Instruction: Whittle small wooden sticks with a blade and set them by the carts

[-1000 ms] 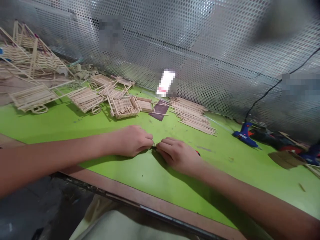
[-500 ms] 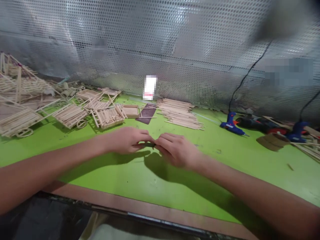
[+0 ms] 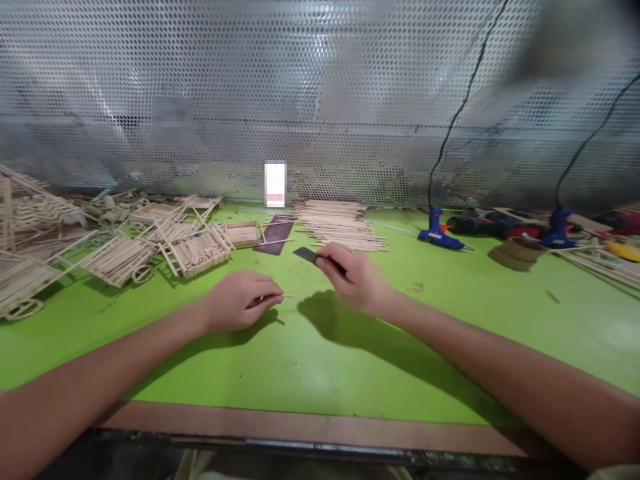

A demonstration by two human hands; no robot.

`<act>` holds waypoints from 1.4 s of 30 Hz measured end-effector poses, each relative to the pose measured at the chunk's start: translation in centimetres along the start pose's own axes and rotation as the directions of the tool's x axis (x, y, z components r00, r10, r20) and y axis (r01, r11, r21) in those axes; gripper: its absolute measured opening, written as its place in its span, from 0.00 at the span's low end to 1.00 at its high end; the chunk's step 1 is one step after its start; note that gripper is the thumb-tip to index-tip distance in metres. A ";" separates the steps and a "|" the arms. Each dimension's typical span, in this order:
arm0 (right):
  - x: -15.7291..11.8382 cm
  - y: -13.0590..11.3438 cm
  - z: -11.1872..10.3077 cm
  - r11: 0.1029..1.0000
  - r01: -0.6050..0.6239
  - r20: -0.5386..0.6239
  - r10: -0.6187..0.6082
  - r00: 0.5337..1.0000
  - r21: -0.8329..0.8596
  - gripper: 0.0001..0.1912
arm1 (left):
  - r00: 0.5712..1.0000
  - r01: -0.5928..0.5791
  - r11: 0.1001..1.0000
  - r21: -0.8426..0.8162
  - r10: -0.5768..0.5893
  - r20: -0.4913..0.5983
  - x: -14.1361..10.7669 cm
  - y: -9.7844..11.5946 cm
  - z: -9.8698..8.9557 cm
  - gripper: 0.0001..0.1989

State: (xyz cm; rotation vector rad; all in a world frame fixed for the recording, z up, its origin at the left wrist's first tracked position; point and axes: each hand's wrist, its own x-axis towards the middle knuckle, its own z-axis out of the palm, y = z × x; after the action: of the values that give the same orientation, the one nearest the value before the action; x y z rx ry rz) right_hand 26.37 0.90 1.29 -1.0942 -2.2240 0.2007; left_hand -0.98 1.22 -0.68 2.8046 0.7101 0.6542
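Note:
My left hand [image 3: 241, 301] pinches a thin wooden stick [image 3: 273, 297] whose tip points right, over the green tabletop [image 3: 310, 360]. My right hand [image 3: 351, 276] is shut on a small dark flat-bladed cutter [image 3: 306, 255], and its handle is mostly hidden in my fingers. The blade juts out to the left, above and apart from the stick. A gap of bench lies between my two hands, and neither touches the stacks of sticks behind them.
Miniature wooden stick carts [image 3: 119, 260] and a small stick crate [image 3: 197, 253] stand to the left. Behind my hands lie a dark sheet [image 3: 273, 235] and a pile of loose sticks [image 3: 340, 225]. Blue glue guns [image 3: 437, 233] stand right, before a perforated metal wall [image 3: 320, 87].
My hands have drawn apart from their meeting point at the middle, the stick staying in my left hand and the cutter in my right. The view has swung level.

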 end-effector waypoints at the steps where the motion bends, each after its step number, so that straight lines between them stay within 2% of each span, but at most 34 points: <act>1: 0.1 0.6 -0.1 0.996 -0.044 0.062 0.049 0.997 -0.080 0.13 | 1.000 -0.003 1.000 0.016 0.004 -0.015 -0.1 -0.2 0.1 0.16; 3: 0.2 1.9 -0.1 0.973 -0.054 0.161 0.092 0.983 -0.225 0.12 | 0.999 -0.011 0.999 0.041 0.013 -0.048 0.0 -0.6 0.2 0.17; 5: 0.2 2.9 0.1 0.957 -0.006 0.221 0.074 0.973 -0.292 0.11 | 0.997 -0.019 0.997 0.071 0.024 -0.078 0.1 -0.7 0.1 0.18; 9: 0.1 2.9 0.7 0.950 0.092 0.224 -0.024 0.974 -0.297 0.11 | 0.991 -0.036 0.992 0.120 0.051 -0.123 0.3 -0.2 -0.2 0.17; 11: 0.0 1.5 0.7 0.966 0.090 0.193 -0.042 0.980 -0.244 0.13 | 0.987 -0.045 0.992 0.117 0.063 -0.151 0.4 0.1 -0.1 0.17; 14: -0.3 -1.1 0.7 1.000 0.010 0.231 -0.008 0.973 -0.009 0.14 | 0.977 -0.045 0.995 0.089 0.062 -0.202 0.7 0.7 0.1 0.17; 16: -0.5 -2.6 1.0 0.984 -0.062 0.227 0.023 0.974 0.167 0.12 | 0.977 -0.047 0.994 0.097 0.066 -0.204 0.9 1.1 0.4 0.18; 18: -0.7 -3.3 1.4 0.958 -0.085 0.196 0.031 0.980 0.275 0.09 | 0.979 -0.052 0.988 0.144 0.079 -0.189 1.0 1.4 0.6 0.19; 24: -1.2 -3.3 2.2 0.936 -0.027 0.086 -0.004 0.996 0.350 0.10 | 0.966 -0.146 0.955 0.257 0.193 -0.172 1.2 2.1 1.4 0.18; 27: -1.2 -3.4 2.0 0.966 -0.016 0.126 -0.017 0.992 0.257 0.11 | 0.967 -0.172 0.942 0.288 0.217 -0.133 1.3 2.3 1.5 0.18; 29: -1.1 -3.3 1.7 0.994 0.022 0.204 -0.044 0.978 0.110 0.12 | 0.976 -0.164 0.944 0.286 0.197 -0.091 1.2 2.3 1.2 0.20; 31: -1.0 -3.1 1.3 0.991 0.112 0.325 -0.084 0.942 -0.068 0.13 | 0.988 -0.127 0.959 0.252 0.144 -0.051 1.1 2.0 0.8 0.21; 34: -0.7 -2.6 1.0 0.940 0.234 0.498 -0.082 0.863 -0.250 0.15 | 0.998 -0.066 0.986 0.154 0.068 -0.011 0.6 1.3 0.0 0.15; 36: -0.5 -2.4 0.9 0.919 0.261 0.565 -0.052 0.823 -0.296 0.16 | 0.998 -0.062 0.994 0.087 0.060 0.017 0.3 0.8 -0.4 0.12; 38: -0.5 -2.3 0.8 0.907 0.276 0.602 -0.033 0.798 -0.317 0.16 | 0.996 -0.074 0.996 0.051 0.072 0.055 0.1 0.6 -0.6 0.14; 42: -0.4 -2.4 0.8 0.897 0.294 0.613 -0.033 0.789 -0.329 0.16 | 0.987 -0.108 0.994 0.035 0.103 0.123 0.2 0.8 -0.4 0.16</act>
State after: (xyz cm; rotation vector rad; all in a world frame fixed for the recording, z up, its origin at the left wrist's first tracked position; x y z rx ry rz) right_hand 24.45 -0.84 1.40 -1.1427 -3.0291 -0.0142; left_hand -0.68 0.59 -0.06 2.9067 0.5624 0.4864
